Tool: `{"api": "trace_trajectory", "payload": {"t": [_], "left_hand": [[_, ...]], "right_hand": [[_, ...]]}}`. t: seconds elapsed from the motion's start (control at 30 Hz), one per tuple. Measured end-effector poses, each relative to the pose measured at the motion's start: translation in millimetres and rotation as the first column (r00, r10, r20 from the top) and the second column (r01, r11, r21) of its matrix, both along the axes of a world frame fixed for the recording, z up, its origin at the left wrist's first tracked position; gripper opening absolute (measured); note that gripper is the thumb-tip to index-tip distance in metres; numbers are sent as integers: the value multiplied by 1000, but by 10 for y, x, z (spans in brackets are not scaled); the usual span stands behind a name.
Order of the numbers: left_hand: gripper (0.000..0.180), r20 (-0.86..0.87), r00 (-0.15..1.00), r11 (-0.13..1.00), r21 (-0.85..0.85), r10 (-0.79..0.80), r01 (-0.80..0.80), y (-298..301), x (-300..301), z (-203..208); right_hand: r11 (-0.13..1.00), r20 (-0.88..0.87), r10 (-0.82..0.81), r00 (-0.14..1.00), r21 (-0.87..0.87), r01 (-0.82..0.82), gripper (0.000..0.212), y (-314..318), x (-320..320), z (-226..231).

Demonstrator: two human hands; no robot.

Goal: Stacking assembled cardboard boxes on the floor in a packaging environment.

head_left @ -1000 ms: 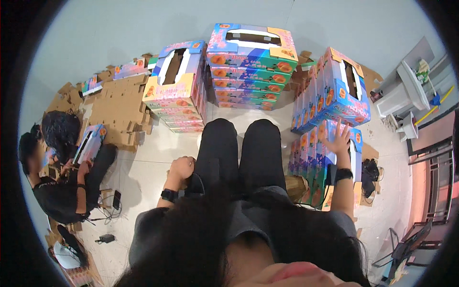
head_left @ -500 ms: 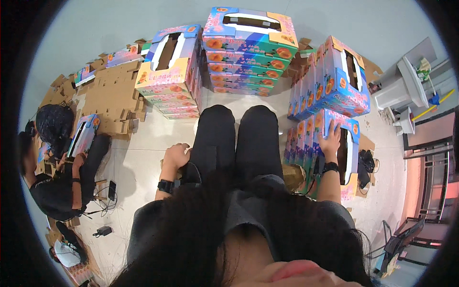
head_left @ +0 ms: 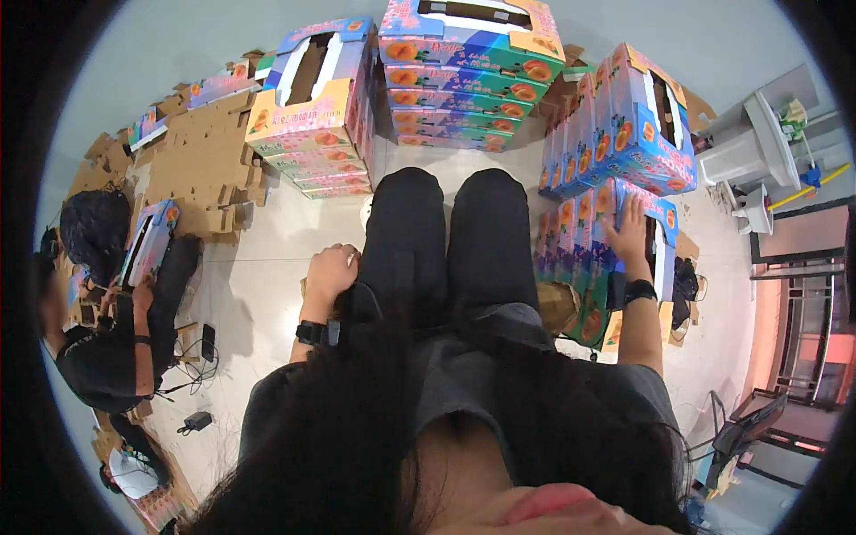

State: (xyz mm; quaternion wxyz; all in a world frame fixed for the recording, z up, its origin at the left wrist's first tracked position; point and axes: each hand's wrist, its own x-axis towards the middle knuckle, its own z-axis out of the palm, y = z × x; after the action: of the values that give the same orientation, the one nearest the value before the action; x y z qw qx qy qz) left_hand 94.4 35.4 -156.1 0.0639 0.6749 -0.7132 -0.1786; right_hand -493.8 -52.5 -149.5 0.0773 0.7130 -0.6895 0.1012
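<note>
My right hand (head_left: 631, 230) lies with spread fingers on the top edge of a blue and pink fruit carton (head_left: 662, 209) at the right. That carton has a cut-out top and stands in a row of similar ones beside my leg. Close to my left thigh, my left hand (head_left: 332, 270) is loosely curled, with nothing visible in it; its fingertips are partly hidden. Dark bands circle both wrists.
Ahead stand a left carton stack (head_left: 308, 116), a middle carton stack (head_left: 459, 76) and a far-right carton row (head_left: 615, 125). Flattened cardboard (head_left: 196, 160) spreads along the left, where another person (head_left: 116, 339) sits handling a carton. A black adapter (head_left: 196, 422) lies on the floor.
The view has tilted, so the cartons appear higher up. My right hand has shifted slightly right and forward along the carton top. My left hand stays by my thigh.
</note>
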Motion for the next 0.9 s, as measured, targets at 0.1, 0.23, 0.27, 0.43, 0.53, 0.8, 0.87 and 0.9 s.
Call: {"api": "trace_trajectory", "payload": {"t": [0.1,0.23,0.27,0.43,0.53,0.8,0.87,0.9], "left_hand": [[19,0,1000,1000,7,20,-20,-16,-2,29],[16,-59,998,999,-42,11,-14,-25,19,26],[15,-85,996,997,-79,12,-19,-33,6,11],[13,-34,998,996,-69,62,-64,-37,-73,87],[12,-44,997,996,-61,59,-62,-23,-84,99],[12,-189,982,974,-224,-11,-32,-47,-85,103],[12,-225,974,976,-216,-16,-33,-41,-68,129],[12,-225,974,974,-220,-2,-49,-37,-58,130]], "right_hand": [[996,18,-47,999,77,46,87,101,165,-55],[998,23,-67,997,-1,67,87,107,246,-116],[997,25,-73,997,7,73,87,114,262,-118],[998,80,-68,995,-6,68,86,103,265,-133],[997,79,-83,993,4,83,88,115,297,-116],[996,61,-77,995,-43,79,86,104,339,-115],[995,80,-59,995,-71,65,83,88,337,-140],[992,91,-46,995,-117,57,79,105,322,-156]]}}
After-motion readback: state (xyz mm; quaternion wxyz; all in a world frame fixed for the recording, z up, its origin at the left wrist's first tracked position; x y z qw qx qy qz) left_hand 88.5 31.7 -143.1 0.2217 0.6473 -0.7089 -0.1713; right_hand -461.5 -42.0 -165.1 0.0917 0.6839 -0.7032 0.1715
